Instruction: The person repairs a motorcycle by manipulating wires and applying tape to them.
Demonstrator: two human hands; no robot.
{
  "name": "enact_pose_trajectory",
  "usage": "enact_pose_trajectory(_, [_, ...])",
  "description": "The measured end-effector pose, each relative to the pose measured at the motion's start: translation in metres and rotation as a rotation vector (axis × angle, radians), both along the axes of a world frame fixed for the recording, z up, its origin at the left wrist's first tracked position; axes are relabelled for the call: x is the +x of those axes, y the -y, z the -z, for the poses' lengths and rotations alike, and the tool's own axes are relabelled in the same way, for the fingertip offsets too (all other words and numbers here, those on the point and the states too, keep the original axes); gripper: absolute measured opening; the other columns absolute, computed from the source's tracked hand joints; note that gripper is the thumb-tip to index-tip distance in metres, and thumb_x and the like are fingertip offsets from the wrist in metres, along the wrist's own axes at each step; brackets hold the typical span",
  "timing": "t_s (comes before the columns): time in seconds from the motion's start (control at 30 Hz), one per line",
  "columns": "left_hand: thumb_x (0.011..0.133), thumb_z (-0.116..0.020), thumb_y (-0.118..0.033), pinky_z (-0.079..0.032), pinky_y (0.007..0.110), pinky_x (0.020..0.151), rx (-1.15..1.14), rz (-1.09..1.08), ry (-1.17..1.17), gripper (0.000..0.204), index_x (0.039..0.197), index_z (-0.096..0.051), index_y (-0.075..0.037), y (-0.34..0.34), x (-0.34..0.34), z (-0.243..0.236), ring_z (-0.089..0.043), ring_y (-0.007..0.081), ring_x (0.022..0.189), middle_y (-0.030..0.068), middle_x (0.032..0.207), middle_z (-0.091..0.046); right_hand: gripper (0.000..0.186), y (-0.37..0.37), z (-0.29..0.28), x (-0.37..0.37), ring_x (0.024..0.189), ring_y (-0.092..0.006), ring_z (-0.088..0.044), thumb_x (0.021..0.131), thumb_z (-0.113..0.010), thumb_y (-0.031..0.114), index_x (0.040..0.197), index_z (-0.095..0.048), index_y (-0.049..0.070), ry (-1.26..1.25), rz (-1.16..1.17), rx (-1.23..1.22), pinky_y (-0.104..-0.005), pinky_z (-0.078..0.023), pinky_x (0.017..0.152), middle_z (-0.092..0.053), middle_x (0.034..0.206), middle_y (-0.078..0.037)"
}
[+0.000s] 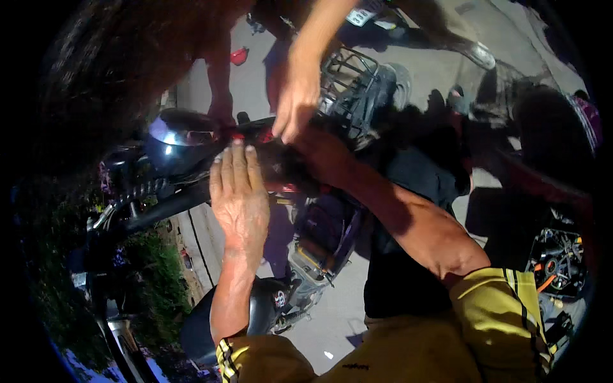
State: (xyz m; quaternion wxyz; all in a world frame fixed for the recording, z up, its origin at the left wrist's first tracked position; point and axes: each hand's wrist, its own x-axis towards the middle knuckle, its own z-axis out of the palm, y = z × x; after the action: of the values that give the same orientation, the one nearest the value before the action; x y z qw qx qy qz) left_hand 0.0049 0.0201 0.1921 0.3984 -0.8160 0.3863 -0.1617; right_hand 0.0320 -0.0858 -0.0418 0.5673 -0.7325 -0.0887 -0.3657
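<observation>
A dark motorcycle body part with red patches (274,163) lies across the middle, in deep shadow. My left hand (239,185) rests on its near side, fingers stretched out flat and nothing in them. From the right, my right forearm reaches to the same part. My right hand (316,150) is in shadow there, its fingers too dark to make out. A co-worker's hand (297,115) comes down from the top edge, its fingertips at the part next to my right hand. A glossy black rounded piece (175,137) sits left of my left hand.
Metal handlebar-like parts (112,217) stand at the left. A black metal rack (351,70) is beyond the hands. Below are engine parts (316,252) and a black rounded cover (262,306). A tool box (555,265) stands at right; a red object (239,56) lies on the ground.
</observation>
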Motion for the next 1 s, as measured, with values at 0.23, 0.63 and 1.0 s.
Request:
enact_pose_trajectory(0.23, [0.09, -0.064, -0.005, -0.025, 0.055, 0.134, -0.441, 0.101, -0.249, 0.069, 0.158, -0.055, -0.001, -0.051, -0.001, 0.023, -0.044, 0.0395, 0.157, 0.0221, 0.168, -0.048, 0.03, 0.013, -0.004, -0.006, 0.121, -0.0372, -0.071, 0.096, -0.074, 0.019, 0.125, -0.077, 0.015, -0.081, -0.123, -0.197, -0.0472, -0.059, 0.101, -0.074, 0.128, -0.015])
enact_pose_trajectory(0.63, [0.108, -0.069, -0.047, -0.04, 0.041, 0.122, -2.003, -0.298, -0.743, 0.086, 0.169, -0.032, 0.001, -0.179, 0.036, 0.083, -0.05, 0.03, 0.145, 0.0195, 0.162, -0.048, 0.027, 0.016, -0.018, -0.016, 0.112, -0.0463, -0.071, 0.099, -0.066, 0.014, 0.123, -0.069, 0.003, -0.304, -0.144, 0.027, -0.0529, -0.059, 0.094, -0.073, 0.115, -0.025])
enact_pose_trajectory(1.0, [0.118, -0.047, -0.04, -0.046, 0.04, 0.114, -1.853, -0.017, -0.426, 0.062, 0.164, -0.047, 0.001, -0.15, 0.039, 0.107, -0.063, 0.0279, 0.129, 0.0177, 0.141, -0.068, 0.029, 0.008, -0.02, -0.019, 0.116, -0.0466, -0.066, 0.096, -0.073, 0.01, 0.123, -0.069, 0.0, -0.028, 0.048, -0.183, -0.0538, -0.055, 0.102, -0.072, 0.119, -0.023])
